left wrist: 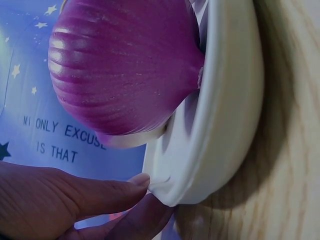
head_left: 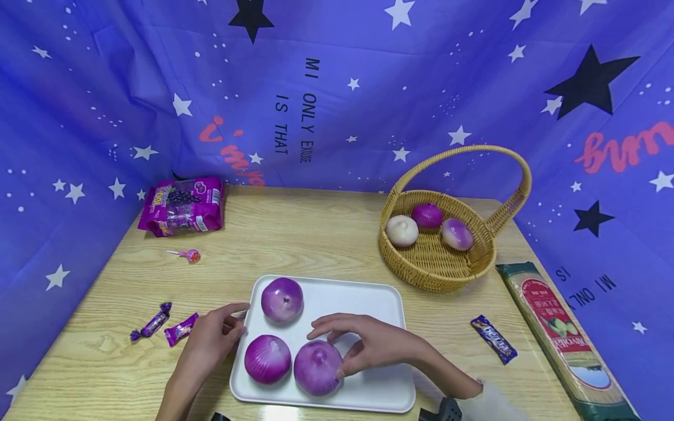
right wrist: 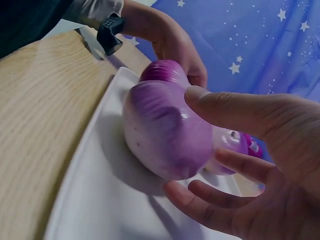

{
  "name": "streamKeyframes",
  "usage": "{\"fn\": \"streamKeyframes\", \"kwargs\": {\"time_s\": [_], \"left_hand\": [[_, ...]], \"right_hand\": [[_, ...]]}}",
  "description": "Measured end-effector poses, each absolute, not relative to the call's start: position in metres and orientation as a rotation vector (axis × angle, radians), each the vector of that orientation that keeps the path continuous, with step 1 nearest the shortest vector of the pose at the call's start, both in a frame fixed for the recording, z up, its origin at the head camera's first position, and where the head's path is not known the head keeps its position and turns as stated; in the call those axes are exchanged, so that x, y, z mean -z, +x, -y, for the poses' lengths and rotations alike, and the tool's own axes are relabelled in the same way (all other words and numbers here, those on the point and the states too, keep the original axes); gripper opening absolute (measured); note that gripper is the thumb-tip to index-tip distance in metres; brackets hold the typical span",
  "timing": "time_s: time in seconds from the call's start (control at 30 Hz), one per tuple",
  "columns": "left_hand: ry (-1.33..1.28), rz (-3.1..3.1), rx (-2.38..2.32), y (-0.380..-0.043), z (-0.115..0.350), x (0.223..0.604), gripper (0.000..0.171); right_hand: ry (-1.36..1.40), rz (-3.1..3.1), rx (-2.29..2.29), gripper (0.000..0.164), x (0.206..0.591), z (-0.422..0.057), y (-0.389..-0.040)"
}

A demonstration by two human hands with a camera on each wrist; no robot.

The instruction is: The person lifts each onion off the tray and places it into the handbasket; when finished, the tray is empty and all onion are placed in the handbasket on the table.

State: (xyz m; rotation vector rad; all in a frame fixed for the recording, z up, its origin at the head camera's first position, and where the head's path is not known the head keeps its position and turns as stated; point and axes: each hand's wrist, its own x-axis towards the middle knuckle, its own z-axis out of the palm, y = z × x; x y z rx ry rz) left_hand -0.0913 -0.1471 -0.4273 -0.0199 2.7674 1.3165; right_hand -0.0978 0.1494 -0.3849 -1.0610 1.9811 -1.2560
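Observation:
A white tray (head_left: 363, 397) lies on the table with three purple onions on it. One onion (head_left: 282, 299) sits at the back left, a darker ridged onion (head_left: 267, 359) at the front left, and a paler onion (head_left: 318, 368) beside it. At the tray's left edge, my left hand (head_left: 210, 336) pinches the rim between thumb and fingers; the left wrist view shows the thumb (left wrist: 137, 181) on the rim. My right hand (head_left: 363, 339) is spread around the paler onion. Its thumb (right wrist: 200, 97) touches the onion's side, while the other fingers stand slightly apart from it.
Behind, at the right, a wicker basket (head_left: 421, 278) holds two purple onions and a white one. A noodle pack (head_left: 563, 339) and a candy bar (head_left: 494, 339) lie right. Leftward are a purple candy bag (head_left: 184, 204), a lollipop (head_left: 191, 255) and wrapped candies (head_left: 152, 323).

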Motion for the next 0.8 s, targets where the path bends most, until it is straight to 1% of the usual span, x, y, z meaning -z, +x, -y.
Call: {"fn": "streamKeyframes", "kwargs": {"time_s": [0.27,0.4,0.8], "left_hand": [[-0.038,-2.749,-1.335,-0.091,0.147,0.426,0.037],[-0.039,-2.751,-1.327,-0.09,0.146,0.427,0.037],[-0.03,-2.765,-1.298,-0.091,0.146,0.425,0.037]], "right_hand": [[-1.076,-1.962,1.25,0.058,0.407,-0.146,-0.099],[-1.105,-1.99,1.207,0.055,0.416,-0.147,-0.101],[-1.13,-2.013,1.199,0.052,0.413,-0.15,-0.103]]}}
